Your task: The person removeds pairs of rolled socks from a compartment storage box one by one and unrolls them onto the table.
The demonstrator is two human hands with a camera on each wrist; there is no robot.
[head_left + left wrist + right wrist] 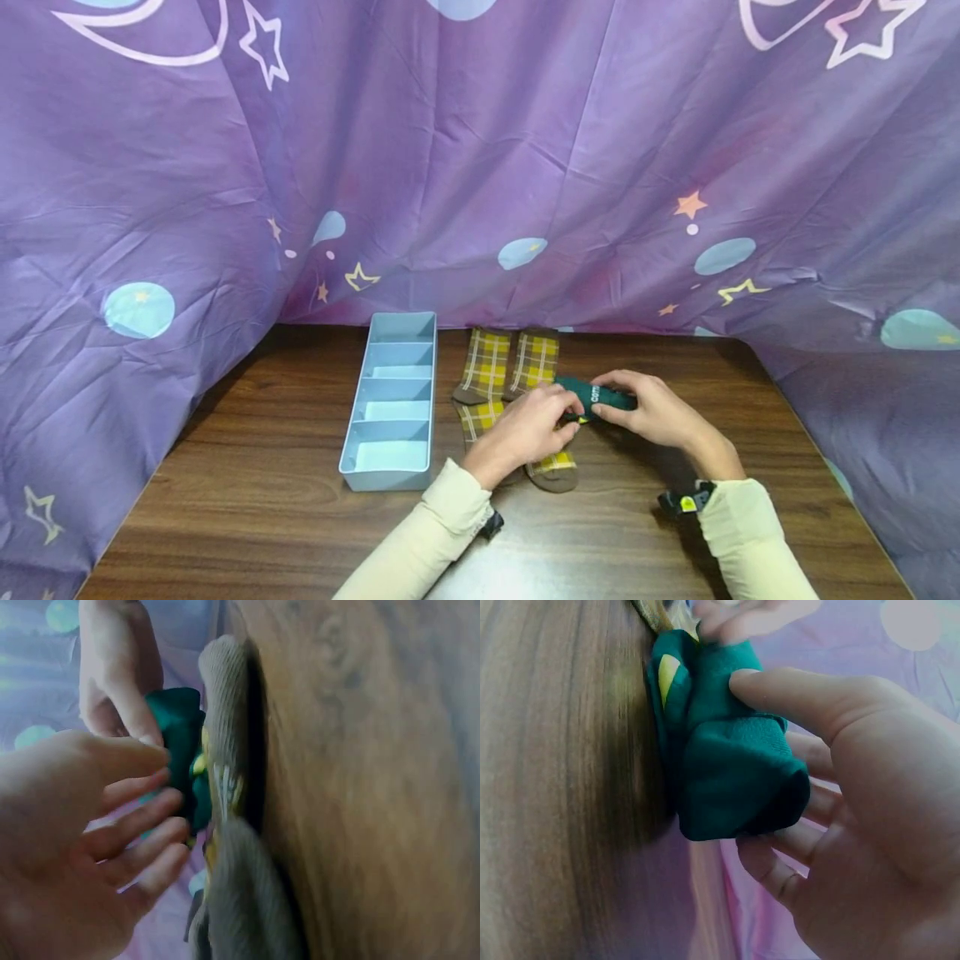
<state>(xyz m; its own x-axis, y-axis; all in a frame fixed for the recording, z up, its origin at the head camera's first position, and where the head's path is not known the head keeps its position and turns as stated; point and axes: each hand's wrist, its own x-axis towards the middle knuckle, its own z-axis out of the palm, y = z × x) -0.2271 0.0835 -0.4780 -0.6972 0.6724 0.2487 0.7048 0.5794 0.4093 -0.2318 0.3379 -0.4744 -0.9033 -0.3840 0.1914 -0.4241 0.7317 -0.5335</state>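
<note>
A folded dark green sock bundle (576, 387) with white lettering lies over the right side of a pair of yellow-and-brown plaid socks (489, 367). My right hand (660, 410) grips its right end, thumb on one side and fingers on the other. In the right wrist view, the green bundle (735, 772) shows a folded opening and a bit of yellow. At the left end of the bundle, my left hand (525, 427) touches it with loosely bent fingers, not wrapped round it. The left hand covers part of the plaid socks' feet.
A light blue box (386, 481) divided into several compartments stands left of the socks. Everything rests on a brown wooden table (262, 475). A purple curtain (480, 192) with stars and planets hangs behind the table and at both sides.
</note>
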